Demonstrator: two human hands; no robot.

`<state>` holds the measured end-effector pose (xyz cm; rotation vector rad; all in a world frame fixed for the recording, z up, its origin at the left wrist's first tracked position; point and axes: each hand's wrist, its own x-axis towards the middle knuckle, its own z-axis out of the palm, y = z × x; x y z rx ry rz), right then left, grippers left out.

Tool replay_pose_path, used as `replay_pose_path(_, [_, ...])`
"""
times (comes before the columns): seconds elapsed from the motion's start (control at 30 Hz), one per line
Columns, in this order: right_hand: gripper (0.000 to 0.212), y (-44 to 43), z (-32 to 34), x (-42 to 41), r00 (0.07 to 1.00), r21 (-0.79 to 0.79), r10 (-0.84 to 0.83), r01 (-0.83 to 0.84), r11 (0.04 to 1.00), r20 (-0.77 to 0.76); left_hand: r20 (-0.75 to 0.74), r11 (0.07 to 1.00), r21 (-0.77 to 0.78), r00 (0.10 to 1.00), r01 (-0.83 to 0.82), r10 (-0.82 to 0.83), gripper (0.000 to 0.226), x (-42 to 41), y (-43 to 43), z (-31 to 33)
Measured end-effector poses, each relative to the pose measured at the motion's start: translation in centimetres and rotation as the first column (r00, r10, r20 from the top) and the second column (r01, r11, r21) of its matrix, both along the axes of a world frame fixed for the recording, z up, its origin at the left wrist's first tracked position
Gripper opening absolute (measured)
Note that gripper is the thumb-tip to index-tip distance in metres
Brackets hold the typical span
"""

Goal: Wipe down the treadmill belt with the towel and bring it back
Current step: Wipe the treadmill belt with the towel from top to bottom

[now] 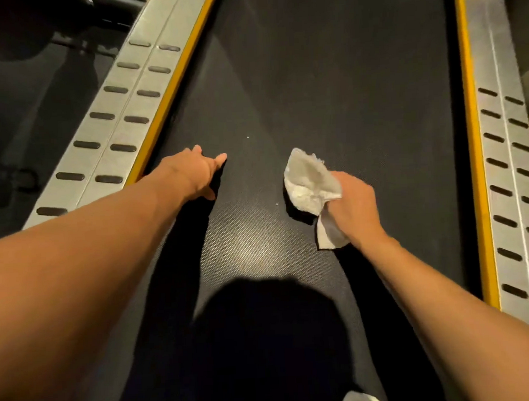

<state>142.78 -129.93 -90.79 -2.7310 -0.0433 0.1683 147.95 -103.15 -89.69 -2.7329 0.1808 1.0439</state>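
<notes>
Crumpled white paper towel [310, 184] bunched in the closed right hand [354, 206], pressed to the dark textured treadmill belt [327, 74] at about four o'clock of centre, probably for wiping pressure. Left hand [196, 173] at nine o'clock, open and empty, fingers spread on the belt, likely as a brace beside the yellow-edged silver side rail [121, 122].

Your left hand [194, 173] presses flat on the dark treadmill belt [328, 89]; the white towel [310, 184] touches it to the right.
</notes>
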Motion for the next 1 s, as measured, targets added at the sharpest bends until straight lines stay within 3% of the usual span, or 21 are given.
replay_pose_path(0.03, [0.012,-0.1,-0.5,-0.5,0.999,-0.059,-0.025,0.022,0.998,-0.047,0.003,1.000,0.023,1.000,0.005,-0.005,0.093,0.0,-0.2,0.1])
replay_pose_path(0.1, [0.013,0.7,-1.2,-3.5,0.982,-0.043,0.136,-0.142,0.989,-0.130,0.025,0.996,0.088,0.999,0.032,-0.035,0.090,-0.3,-0.8,0.4])
replay_pose_path(0.17, [0.028,1.7,-0.5,-7.1,0.922,0.223,0.368,-0.337,0.915,-0.116,0.050,0.986,0.153,0.996,0.072,-0.081,0.087,-0.7,-1.6,0.6])
replay_pose_path(0.2, [0.033,1.6,0.1,-7.5,0.922,0.342,0.382,-0.342,0.875,-0.058,0.059,0.982,0.170,0.994,0.084,-0.095,0.086,-0.9,-1.9,0.5])
replay_pose_path(0.27, [0.035,0.8,1.1,-5.3,0.981,0.379,0.196,-0.180,0.908,-0.005,0.066,0.983,0.167,0.994,0.076,-0.089,0.085,-0.9,-2.0,0.4])
replay_pose_path(0.3, [0.030,-0.1,1.0,-3.5,0.995,0.291,0.099,-0.093,0.952,-0.004,0.062,0.987,0.149,0.996,0.055,-0.065,0.086,-0.9,-1.8,0.3])
replay_pose_path(0.37, [0.018,-2.5,-0.1,-0.8,0.999,0.088,0.032,-0.030,0.996,-0.022,0.046,0.995,0.101,0.999,0.004,-0.008,0.088,-0.9,-1.3,0.3])
replay_pose_path(0.43, [0.015,-3.8,-1.2,-1.2,0.995,0.058,-0.021,0.027,0.998,-0.095,0.049,0.997,0.074,0.999,-0.018,0.015,0.088,-0.8,-1.2,0.4])
replay_pose_path(0.47, [0.023,-4.0,-1.6,-2.7,0.992,0.076,0.002,0.008,0.997,-0.127,0.054,0.997,0.070,0.998,-0.021,0.017,0.087,-0.8,-1.3,0.5])
replay_pose_path(0.53, [0.040,-3.7,-2.0,-6.8,0.969,0.175,0.241,-0.228,0.958,-0.057,0.060,0.997,0.080,0.998,-0.018,0.013,0.086,-0.9,-1.5,0.7])
replay_pose_path(0.6, [0.036,-3.0,-1.5,-9.1,0.920,0.310,0.390,-0.384,0.870,0.043,0.069,0.996,0.093,0.998,0.004,-0.010,0.085,-1.1,-1.7,0.8])
replay_pose_path(0.67, [0.025,-3.4,-0.7,-7.3,0.977,0.423,0.211,-0.204,0.883,0.031,0.092,0.996,0.075,0.994,0.044,-0.051,0.082,-1.3,-1.9,0.6])
replay_pose_path(0.7, [0.024,-4.0,-0.9,-5.5,0.998,0.392,0.052,-0.060,0.918,0.030,0.103,0.996,0.051,0.992,0.070,-0.075,0.079,-1.3,-2.0,0.5])
replay_pose_path(0.77, [0.032,-5.2,-1.3,-2.9,0.994,0.228,-0.105,0.098,0.969,0.017,0.097,0.994,-0.002,0.989,0.110,-0.109,0.076,-1.6,-2.2,0.2])
replay_pose_path(0.83, [0.023,-5.2,-1.9,-3.2,0.994,0.039,-0.111,0.111,0.993,0.009,0.099,0.990,-0.031,0.986,0.138,-0.134,0.077,-1.9,-2.5,0.2])
replay_pose_path(0.9, [0.032,-3.9,-2.3,-6.4,0.999,0.066,0.026,-0.024,0.998,-0.030,0.101,0.986,-0.070,0.985,0.148,-0.141,0.081,-2.3,-3.0,0.5])
replay_pose_path(1.0, [0.033,-2.8,-1.5,-9.9,0.937,0.276,0.347,-0.342,0.898,0.034,0.101,0.970,-0.156,0.979,0.189,-0.174,0.082,-2.7,-4.5,0.8])
